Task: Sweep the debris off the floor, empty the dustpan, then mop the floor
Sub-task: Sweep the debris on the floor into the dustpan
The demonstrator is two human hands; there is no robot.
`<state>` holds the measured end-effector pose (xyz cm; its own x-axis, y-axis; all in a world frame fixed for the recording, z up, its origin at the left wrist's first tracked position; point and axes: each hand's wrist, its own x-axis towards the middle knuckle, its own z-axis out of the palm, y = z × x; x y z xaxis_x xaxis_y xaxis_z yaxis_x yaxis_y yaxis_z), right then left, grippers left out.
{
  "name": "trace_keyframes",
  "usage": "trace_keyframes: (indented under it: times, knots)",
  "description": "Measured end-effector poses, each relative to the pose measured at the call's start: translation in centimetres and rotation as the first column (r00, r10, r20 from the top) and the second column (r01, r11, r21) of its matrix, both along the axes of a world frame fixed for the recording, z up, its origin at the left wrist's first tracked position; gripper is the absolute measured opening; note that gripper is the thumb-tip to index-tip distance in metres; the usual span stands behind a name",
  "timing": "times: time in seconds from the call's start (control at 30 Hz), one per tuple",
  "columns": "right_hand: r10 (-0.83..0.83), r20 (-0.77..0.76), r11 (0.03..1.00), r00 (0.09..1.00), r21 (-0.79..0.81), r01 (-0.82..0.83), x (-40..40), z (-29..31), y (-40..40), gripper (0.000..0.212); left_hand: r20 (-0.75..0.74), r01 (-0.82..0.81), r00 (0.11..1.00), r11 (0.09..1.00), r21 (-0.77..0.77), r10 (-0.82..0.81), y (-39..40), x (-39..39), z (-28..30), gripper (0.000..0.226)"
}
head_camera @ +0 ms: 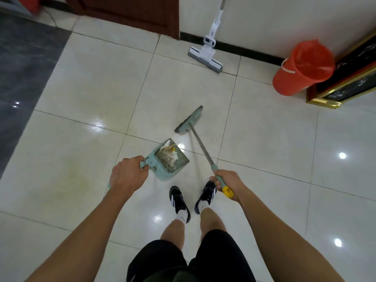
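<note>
My left hand (128,176) grips the handle of a pale green dustpan (179,168), held just in front of my feet. Inside the pan lies a pile of debris (167,156): crumpled paper and yellowish scraps. My right hand (225,185) grips the green and yellow end of a broom handle (200,144). The green broom head (189,123) is ahead of the pan, blurred, on or just above the pale floor tiles (85,82). A white flat mop (206,52) leans against the far wall. A red bin (303,68) lined with a red bag stands at the right.
A dark wooden door (126,15) is at the back, a dark grey floor strip (22,64) on the left, and a gold-framed black cabinet (350,78) behind the bin. My black shoes (180,202) stand just behind the dustpan.
</note>
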<state>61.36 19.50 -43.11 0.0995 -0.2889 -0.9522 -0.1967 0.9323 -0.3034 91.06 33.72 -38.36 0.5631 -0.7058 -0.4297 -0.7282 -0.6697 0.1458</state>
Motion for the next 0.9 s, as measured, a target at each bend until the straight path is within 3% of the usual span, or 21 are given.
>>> trace_keyframes:
  times: [0.2, 0.3, 0.67, 0.8, 0.9]
  knots:
    - [0.274, -0.168, 0.945, 0.947, -0.134, -0.298, -0.8, -0.4, 0.9, 0.047, 0.021, 0.083, 0.996, 0.996, -0.013, -0.083, -1.4, -0.6, -0.1, 0.017]
    - [0.416, -0.294, 0.862, 0.861, -0.174, -0.476, -1.9, -0.7, 1.0, 0.041, 0.028, 0.116, 0.993, 0.993, -0.013, -0.115, -2.4, -1.6, 0.2, 0.014]
    - [0.544, -0.442, 0.760, 0.713, -0.100, -0.642, -13.2, -0.3, 1.9, 0.043, 0.124, 0.239, 0.962, 0.970, 0.049, -0.243, -3.8, -8.2, 1.5, 0.016]
    - [0.531, -0.449, 0.766, 0.718, -0.106, -0.634, -17.6, 0.3, 2.3, 0.046, 0.144, 0.258, 0.954, 0.964, 0.059, -0.264, -4.1, -10.6, 1.9, 0.017]
    - [0.479, -0.403, 0.790, 0.780, -0.191, -0.583, -20.2, 0.8, 1.9, 0.042, 0.152, 0.271, 0.948, 0.960, 0.065, -0.278, -4.3, -12.0, 2.2, 0.017]
